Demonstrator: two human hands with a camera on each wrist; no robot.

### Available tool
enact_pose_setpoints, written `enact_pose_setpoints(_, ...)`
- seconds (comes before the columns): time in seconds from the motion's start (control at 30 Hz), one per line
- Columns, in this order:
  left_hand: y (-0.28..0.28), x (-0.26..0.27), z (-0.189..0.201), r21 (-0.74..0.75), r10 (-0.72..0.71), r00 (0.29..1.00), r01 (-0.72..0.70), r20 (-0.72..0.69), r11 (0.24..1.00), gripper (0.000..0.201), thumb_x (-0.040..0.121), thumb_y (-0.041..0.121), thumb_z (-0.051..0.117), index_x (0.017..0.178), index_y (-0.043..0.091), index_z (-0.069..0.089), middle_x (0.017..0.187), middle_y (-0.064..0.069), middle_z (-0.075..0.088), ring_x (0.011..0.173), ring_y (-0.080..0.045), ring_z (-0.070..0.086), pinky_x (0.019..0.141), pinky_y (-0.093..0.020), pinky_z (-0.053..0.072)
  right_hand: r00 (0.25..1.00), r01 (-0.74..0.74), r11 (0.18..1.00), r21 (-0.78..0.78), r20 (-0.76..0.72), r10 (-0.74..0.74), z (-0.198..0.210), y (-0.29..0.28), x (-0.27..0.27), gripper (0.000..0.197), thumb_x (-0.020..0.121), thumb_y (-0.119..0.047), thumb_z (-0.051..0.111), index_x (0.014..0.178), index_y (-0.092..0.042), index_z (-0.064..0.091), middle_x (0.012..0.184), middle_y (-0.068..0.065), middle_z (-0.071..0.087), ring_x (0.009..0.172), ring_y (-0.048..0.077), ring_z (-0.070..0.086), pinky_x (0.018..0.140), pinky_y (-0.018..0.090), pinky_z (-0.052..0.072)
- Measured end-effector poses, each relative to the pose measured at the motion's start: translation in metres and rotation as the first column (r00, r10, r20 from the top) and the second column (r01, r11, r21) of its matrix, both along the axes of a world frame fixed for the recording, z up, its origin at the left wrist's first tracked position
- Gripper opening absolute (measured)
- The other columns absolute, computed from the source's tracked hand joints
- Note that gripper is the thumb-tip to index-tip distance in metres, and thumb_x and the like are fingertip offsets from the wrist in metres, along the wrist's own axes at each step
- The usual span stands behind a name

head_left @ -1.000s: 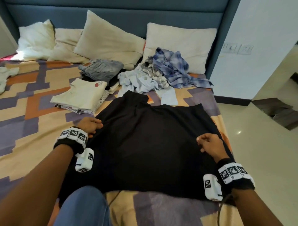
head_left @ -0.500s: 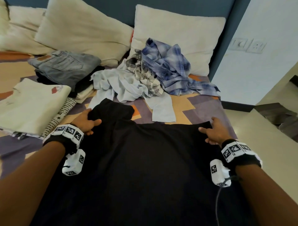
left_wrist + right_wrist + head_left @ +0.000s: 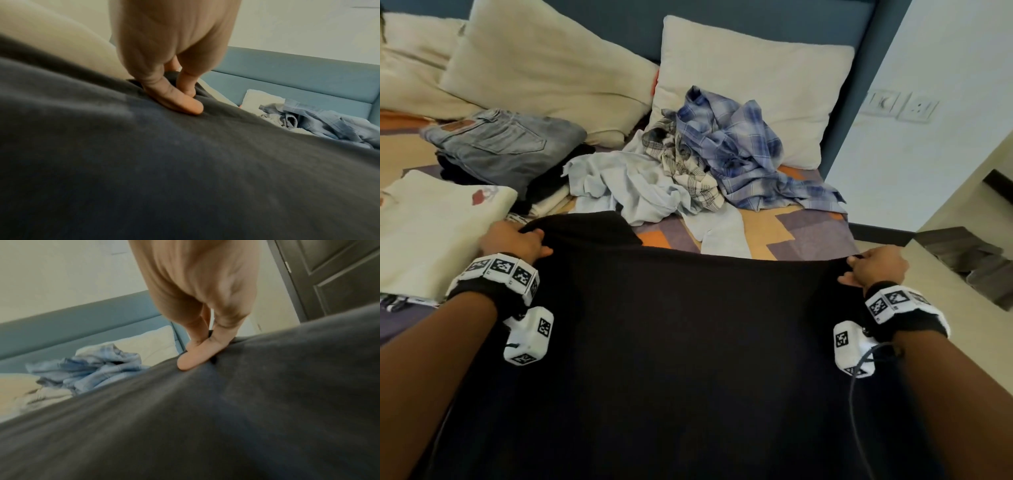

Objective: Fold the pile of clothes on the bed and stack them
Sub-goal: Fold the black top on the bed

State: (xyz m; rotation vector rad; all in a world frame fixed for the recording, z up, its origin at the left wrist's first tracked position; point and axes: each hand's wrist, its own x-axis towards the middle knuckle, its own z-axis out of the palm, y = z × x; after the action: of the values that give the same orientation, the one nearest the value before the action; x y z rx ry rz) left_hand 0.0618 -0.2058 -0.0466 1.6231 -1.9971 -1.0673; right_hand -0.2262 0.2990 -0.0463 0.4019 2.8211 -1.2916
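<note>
A large black garment (image 3: 688,359) fills the lower half of the head view. My left hand (image 3: 517,240) pinches its far left corner, thumb on top (image 3: 185,105). At the far right corner my right hand (image 3: 876,270) pinches the edge the same way (image 3: 195,356). Behind the black cloth lies the unfolded pile (image 3: 688,168): a blue plaid shirt (image 3: 743,147), a checked shirt and a pale blue shirt (image 3: 619,185). Folded clothes stand at the left: a cream top (image 3: 431,226) and grey jeans (image 3: 506,144) on a stack.
Cream pillows (image 3: 750,78) lean against the blue headboard (image 3: 722,13). The patterned bedspread (image 3: 791,233) shows between the garment and the pile. The bed's right edge meets a white wall (image 3: 945,85) and tiled floor (image 3: 945,212).
Both hands slid from the garment's sides up to its far corners and took hold of them. The far edge has lifted off the bed, and my head has moved closer.
</note>
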Motion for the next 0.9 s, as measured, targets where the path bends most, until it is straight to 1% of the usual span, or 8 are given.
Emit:
enact_pose_setpoints(0.13,0.022,0.005,0.005,-0.134,-0.002,0.997,0.013,0.080,0.991,0.032,0.087,0.021,0.067,0.110,-0.001,0.068,0.105,-0.023,0.069,0.103,-0.041,0.062,0.092,-0.044,0.050,1.000,0.004,0.999,0.035,0.026,-0.005,-0.028,0.005,-0.010,0.017,0.078,-0.010,0.079,0.091,-0.003,0.070,0.093,0.018,0.072,0.086,0.036,0.069,0.083,0.048,0.059)
enact_pose_setpoints(0.23,0.026,0.015,0.005,-0.114,-0.128,0.992,0.130,0.018,0.985,0.045,0.086,0.023,0.068,0.128,0.011,0.061,0.126,-0.018,0.062,0.116,-0.038,0.057,0.103,-0.042,0.044,1.000,0.005,1.000,-0.031,-0.013,-0.005,0.003,-0.006,0.041,0.039,0.085,-0.011,0.072,0.123,-0.006,0.063,0.123,0.019,0.064,0.112,0.037,0.061,0.100,0.041,0.048)
enact_pose_setpoints(0.33,0.046,0.037,0.012,-0.082,-0.061,0.978,0.045,-0.200,0.996,0.050,0.083,0.016,0.070,0.131,0.012,0.058,0.132,-0.014,0.059,0.122,-0.031,0.055,0.108,-0.041,0.041,0.994,-0.024,0.987,-0.161,-0.110,0.007,0.029,-0.009,0.091,0.051,0.091,-0.005,0.063,0.140,-0.004,0.047,0.137,0.018,0.052,0.126,0.035,0.049,0.091,0.030,0.038)
enact_pose_setpoints(0.47,0.114,0.082,0.038,0.299,0.191,0.859,-0.047,-0.475,0.953,0.038,0.093,0.009,0.055,0.131,0.012,0.057,0.121,-0.011,0.063,0.117,-0.030,0.057,0.097,-0.038,0.047,0.995,-0.072,0.865,-0.496,-0.091,0.030,0.040,0.004,0.172,0.043,0.089,-0.003,0.065,0.130,-0.009,0.056,0.116,0.011,0.063,0.111,0.025,0.059,0.093,0.033,0.046)
enact_pose_setpoints(0.57,0.187,0.131,0.051,0.660,0.377,0.778,0.063,-0.502,0.749,0.016,0.100,0.014,0.046,0.104,0.019,0.061,0.070,0.006,0.070,0.085,-0.017,0.063,0.076,-0.031,0.048,0.990,-0.132,0.790,-0.598,-0.037,0.138,0.035,0.020,0.254,0.026,0.091,0.001,0.062,0.116,-0.007,0.063,0.096,0.002,0.064,0.091,0.013,0.061,0.082,0.030,0.049)
enact_pose_setpoints(0.63,0.237,0.165,0.045,0.773,0.424,0.782,0.111,-0.456,0.625,0.017,0.099,0.017,0.047,0.087,0.021,0.059,0.053,0.009,0.066,0.069,-0.013,0.064,0.067,-0.030,0.046,0.983,-0.142,0.763,-0.631,0.000,0.183,0.028,0.034,0.308,0.021,0.091,0.002,0.061,0.108,-0.010,0.065,0.091,0.004,0.065,0.084,0.012,0.061,0.073,0.027,0.048)
enact_pose_setpoints(0.77,0.317,0.221,0.021,0.906,0.455,0.842,0.087,-0.289,0.414,0.017,0.098,0.018,0.050,0.083,0.016,0.057,0.070,0.002,0.064,0.074,-0.016,0.057,0.063,-0.032,0.043,0.981,-0.039,0.764,-0.644,0.123,0.153,0.008,0.078,0.383,0.018,0.092,0.003,0.059,0.103,-0.010,0.064,0.085,0.007,0.066,0.074,0.016,0.061,0.065,0.027,0.049)
enact_pose_setpoints(0.9,0.362,0.263,0.005,0.913,0.478,0.853,-0.005,-0.208,0.407,0.009,0.097,0.015,0.050,0.097,0.012,0.058,0.087,-0.003,0.056,0.075,-0.020,0.055,0.065,-0.035,0.043,0.976,0.132,0.766,-0.629,0.219,0.011,-0.004,0.123,0.435,0.012,0.093,0.001,0.060,0.104,-0.003,0.062,0.082,0.012,0.063,0.067,0.020,0.059,0.054,0.026,0.052)
